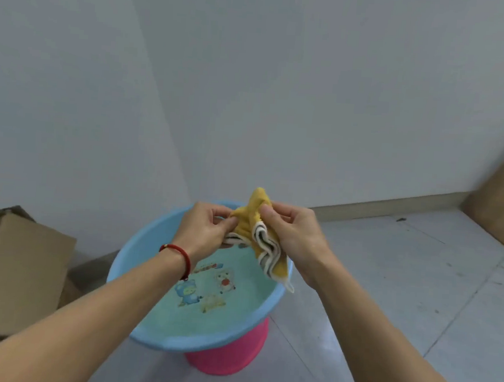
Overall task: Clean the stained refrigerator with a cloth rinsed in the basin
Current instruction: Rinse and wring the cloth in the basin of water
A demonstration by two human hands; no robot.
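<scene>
Both hands pinch a yellow cloth (pixel 264 236) between them: left hand (pixel 204 230), right hand (pixel 294 234). Its folds hang down from the right hand, above the basin (pixel 126 267) directly below.

This looks like a bare room in a home. It has plain white walls (pixel 281 88) and a gray tiled floor (pixel 403 276). A cardboard box (pixel 15 269) sits in the corner, and a blue basin (pixel 151 337) with cartoon animals rests on a pink stool (pixel 227 359).
</scene>
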